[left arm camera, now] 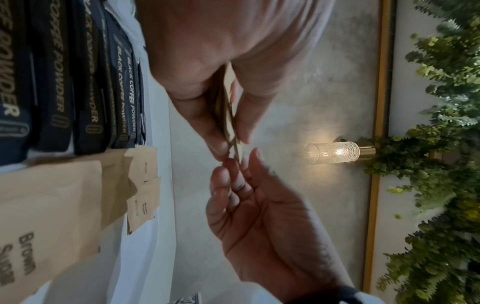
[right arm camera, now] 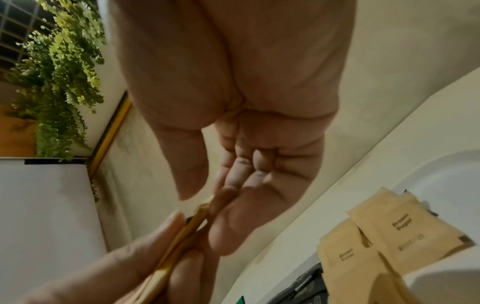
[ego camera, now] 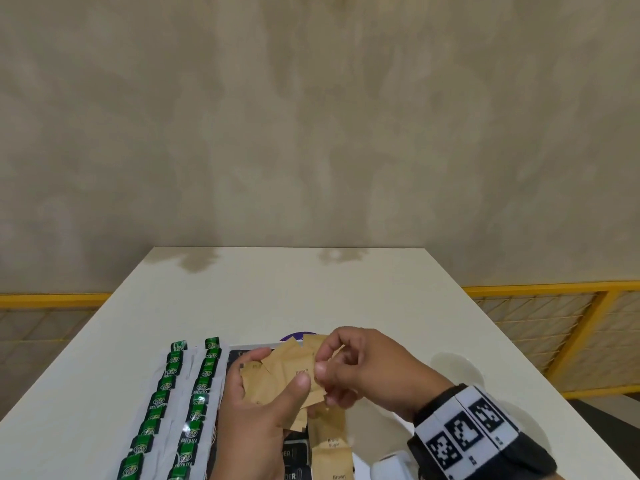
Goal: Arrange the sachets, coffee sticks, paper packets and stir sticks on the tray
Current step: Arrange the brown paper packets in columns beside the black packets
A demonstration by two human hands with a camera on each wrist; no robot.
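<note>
My left hand (ego camera: pixel 273 372) grips a fanned stack of brown sugar paper packets (ego camera: pixel 287 365) above the tray (ego camera: pixel 252 347). My right hand (ego camera: pixel 323 363) pinches the right edge of a packet in that fan between thumb and fingertips. Seen edge-on, the packets (left arm camera: pixel 228 115) sit between my left thumb and fingers, and my right hand (left arm camera: pixel 233 162) touches their tip. More brown sugar packets (ego camera: pixel 329 441) lie in a column on the tray, beside black coffee sticks (ego camera: pixel 294 452). Green tea sachets (ego camera: pixel 201 386) form two columns at the left.
A purple round thing (ego camera: pixel 299 336) shows behind the fan of packets. The white table (ego camera: pixel 311 289) extends far ahead to a beige wall. A yellow railing (ego camera: pixel 554 289) runs past the table's right side. A lit wall lamp (left arm camera: pixel 335 152) and hanging plants (left arm camera: pixel 441 185) are off to the side.
</note>
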